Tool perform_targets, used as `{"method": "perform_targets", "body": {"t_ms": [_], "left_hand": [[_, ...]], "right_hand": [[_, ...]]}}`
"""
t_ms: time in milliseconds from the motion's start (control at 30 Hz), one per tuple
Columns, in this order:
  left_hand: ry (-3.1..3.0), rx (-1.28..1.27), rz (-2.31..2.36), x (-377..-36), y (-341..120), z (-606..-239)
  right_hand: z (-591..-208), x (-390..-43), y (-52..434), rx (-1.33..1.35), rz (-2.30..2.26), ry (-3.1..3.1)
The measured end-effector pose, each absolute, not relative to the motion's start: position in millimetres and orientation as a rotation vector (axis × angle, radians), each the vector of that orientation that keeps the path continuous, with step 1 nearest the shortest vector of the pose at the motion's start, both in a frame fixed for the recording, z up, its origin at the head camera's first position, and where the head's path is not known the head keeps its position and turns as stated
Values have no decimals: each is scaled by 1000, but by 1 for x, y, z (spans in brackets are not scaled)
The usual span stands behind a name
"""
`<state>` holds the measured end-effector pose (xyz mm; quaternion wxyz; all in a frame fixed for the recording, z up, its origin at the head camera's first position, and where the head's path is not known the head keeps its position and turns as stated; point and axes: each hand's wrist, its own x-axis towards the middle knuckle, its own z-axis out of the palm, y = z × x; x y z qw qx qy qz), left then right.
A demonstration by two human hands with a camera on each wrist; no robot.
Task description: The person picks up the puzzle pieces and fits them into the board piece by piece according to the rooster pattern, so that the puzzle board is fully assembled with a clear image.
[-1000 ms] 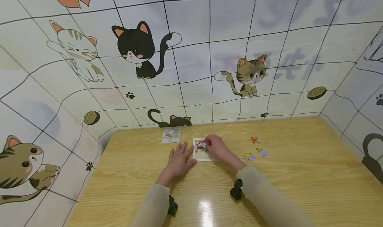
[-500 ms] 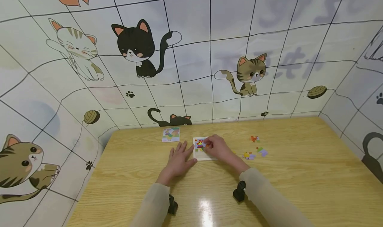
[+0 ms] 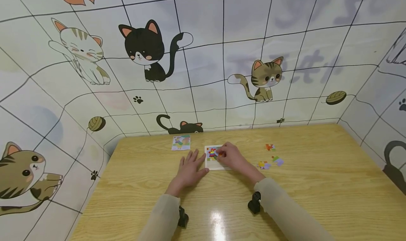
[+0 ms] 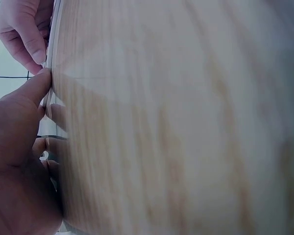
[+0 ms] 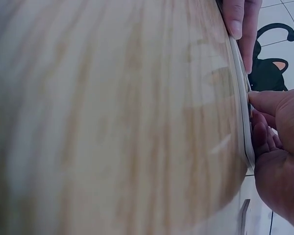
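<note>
A small puzzle tray (image 3: 217, 166) with a pale rim lies flat on the table, with a colourful picture partly filled in on its upper left. My left hand (image 3: 189, 172) rests palm down on the tabletop, fingers spread, thumb and forefinger touching the tray's left edge. Over the tray's right half, my right hand (image 3: 233, 157) pinches a puzzle piece (image 3: 220, 154) against the picture; its fingers hide most of the piece. In the right wrist view, the right hand's thumb and curled fingers (image 5: 264, 125) meet at the tray's surface.
Loose puzzle pieces lie to the right: an orange one (image 3: 270, 147), a green and purple one (image 3: 278, 161) and a yellow and purple one (image 3: 263, 165). A picture card (image 3: 181, 142) lies at the back left. A cat-print wall covering (image 3: 206, 75) borders the table (image 3: 301, 191).
The right hand has shifted slightly and turned over the tray; the piece under its fingers now shows orange. The left hand has stayed put beside the tray.
</note>
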<state>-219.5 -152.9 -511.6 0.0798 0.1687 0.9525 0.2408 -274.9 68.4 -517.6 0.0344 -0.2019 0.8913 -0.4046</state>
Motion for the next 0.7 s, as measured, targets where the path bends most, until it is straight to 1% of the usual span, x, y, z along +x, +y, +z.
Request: {"method": "perform_targets", "body": {"t_ms": [500, 700], "left_hand": [[2855, 517, 716, -221, -153, -511], [2857, 504, 708, -221, -153, -513]], "right_hand": [[-514, -274, 65, -593, -1199, 2799], [-509, -273, 72, -538, -1383, 2706]]}}
